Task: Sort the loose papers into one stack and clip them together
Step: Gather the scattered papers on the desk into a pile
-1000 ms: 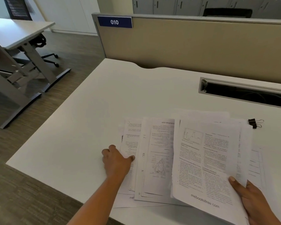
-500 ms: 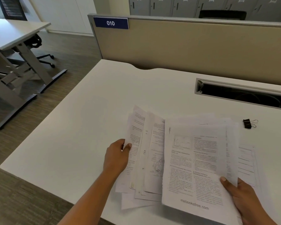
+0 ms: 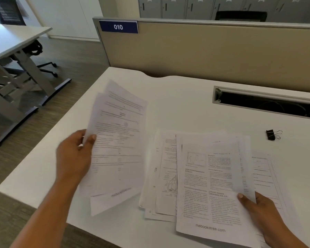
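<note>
Left hand [image 3: 73, 158] is pinched on a fanned bundle of white printed sheets [image 3: 117, 140], lifted clear of the white desk [image 3: 177, 97] and tilted, I'd guess to carry them across. Right hand [image 3: 261, 210] grips the lower right corner of a second printed stack [image 3: 209, 185], thumb on top, pinning it as the base pile. More loose pages [image 3: 161, 176] lie between, half under that stack. Small black binder clip [image 3: 273, 134] sits well apart at far right, untouched. Clipping comes last.
</note>
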`<action>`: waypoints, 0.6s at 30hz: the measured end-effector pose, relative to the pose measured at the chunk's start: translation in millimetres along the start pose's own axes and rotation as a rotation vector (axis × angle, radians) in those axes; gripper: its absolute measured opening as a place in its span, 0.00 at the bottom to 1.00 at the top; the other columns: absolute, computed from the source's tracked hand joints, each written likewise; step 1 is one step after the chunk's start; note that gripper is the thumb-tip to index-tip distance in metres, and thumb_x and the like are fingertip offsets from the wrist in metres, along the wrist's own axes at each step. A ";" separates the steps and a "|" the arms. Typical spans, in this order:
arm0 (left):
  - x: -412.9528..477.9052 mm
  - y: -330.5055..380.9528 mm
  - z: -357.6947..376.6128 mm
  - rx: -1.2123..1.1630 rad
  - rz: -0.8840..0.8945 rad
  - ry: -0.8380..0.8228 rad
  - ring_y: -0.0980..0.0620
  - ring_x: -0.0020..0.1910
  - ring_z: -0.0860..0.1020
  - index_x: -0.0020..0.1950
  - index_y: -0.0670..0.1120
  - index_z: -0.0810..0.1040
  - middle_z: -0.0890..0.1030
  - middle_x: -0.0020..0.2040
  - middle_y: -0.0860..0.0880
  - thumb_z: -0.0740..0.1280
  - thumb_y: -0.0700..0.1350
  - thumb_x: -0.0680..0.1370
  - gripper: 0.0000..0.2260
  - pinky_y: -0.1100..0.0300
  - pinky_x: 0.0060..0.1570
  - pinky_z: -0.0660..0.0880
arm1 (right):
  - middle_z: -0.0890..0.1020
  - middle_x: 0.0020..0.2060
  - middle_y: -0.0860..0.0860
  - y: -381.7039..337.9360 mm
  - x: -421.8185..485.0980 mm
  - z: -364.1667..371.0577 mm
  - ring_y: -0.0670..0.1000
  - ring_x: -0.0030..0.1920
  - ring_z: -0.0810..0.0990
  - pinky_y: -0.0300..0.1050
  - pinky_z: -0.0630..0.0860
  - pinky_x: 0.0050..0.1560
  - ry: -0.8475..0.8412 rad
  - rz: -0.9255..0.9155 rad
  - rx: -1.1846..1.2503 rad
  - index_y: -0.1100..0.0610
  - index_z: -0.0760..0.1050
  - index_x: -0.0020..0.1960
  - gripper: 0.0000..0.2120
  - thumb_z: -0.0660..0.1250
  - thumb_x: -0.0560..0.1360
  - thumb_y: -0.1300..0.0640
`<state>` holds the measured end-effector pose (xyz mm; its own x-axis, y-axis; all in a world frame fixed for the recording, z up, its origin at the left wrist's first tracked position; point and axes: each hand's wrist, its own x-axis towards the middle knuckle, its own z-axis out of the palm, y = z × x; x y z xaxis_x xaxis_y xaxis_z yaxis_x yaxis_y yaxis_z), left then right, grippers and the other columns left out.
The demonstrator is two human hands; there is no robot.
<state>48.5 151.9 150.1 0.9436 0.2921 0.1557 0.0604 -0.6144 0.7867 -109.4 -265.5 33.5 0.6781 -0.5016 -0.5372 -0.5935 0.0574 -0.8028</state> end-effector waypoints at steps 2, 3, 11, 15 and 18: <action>7.2 2.7 -16.5 -0.065 0.013 0.093 0.44 0.43 0.83 0.55 0.52 0.83 0.85 0.46 0.47 0.69 0.46 0.79 0.06 0.55 0.45 0.78 | 0.88 0.38 0.52 -1.6 -2.0 -0.6 0.57 0.41 0.87 0.46 0.80 0.41 -0.003 0.009 0.001 0.58 0.82 0.52 0.06 0.69 0.76 0.60; 11.3 3.6 -25.1 -0.124 0.011 0.132 0.43 0.45 0.84 0.53 0.55 0.83 0.85 0.48 0.47 0.70 0.49 0.79 0.05 0.55 0.46 0.78 | 0.88 0.38 0.52 -3.0 -3.1 -0.3 0.56 0.39 0.87 0.46 0.80 0.40 -0.008 0.013 0.002 0.57 0.82 0.51 0.05 0.69 0.76 0.60; -0.4 37.8 -16.3 -0.638 -0.138 -0.020 0.54 0.41 0.87 0.51 0.46 0.83 0.89 0.45 0.51 0.73 0.45 0.75 0.07 0.57 0.41 0.85 | 0.88 0.44 0.55 -23.8 -7.1 4.8 0.58 0.43 0.87 0.54 0.83 0.45 -0.033 0.000 0.029 0.59 0.81 0.55 0.08 0.68 0.77 0.59; -31.2 66.5 33.1 -0.714 -0.237 -0.247 0.52 0.39 0.87 0.50 0.46 0.83 0.89 0.44 0.50 0.72 0.37 0.76 0.06 0.59 0.37 0.84 | 0.88 0.39 0.50 -43.8 -14.9 15.1 0.52 0.38 0.87 0.43 0.81 0.33 -0.077 -0.048 0.057 0.55 0.81 0.51 0.05 0.67 0.78 0.60; -53.6 79.4 67.1 -0.770 -0.299 -0.376 0.47 0.43 0.88 0.53 0.42 0.84 0.89 0.46 0.47 0.72 0.36 0.75 0.08 0.58 0.38 0.84 | 0.87 0.34 0.51 -57.0 -20.6 19.6 0.49 0.31 0.85 0.40 0.78 0.29 -0.138 -0.082 0.067 0.59 0.80 0.47 0.03 0.69 0.77 0.61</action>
<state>24.5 38.3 164.1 0.9756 0.0189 -0.2187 0.2137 0.1478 0.9657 -81.0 -241.6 85.3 0.7787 -0.3842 -0.4960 -0.5068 0.0810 -0.8583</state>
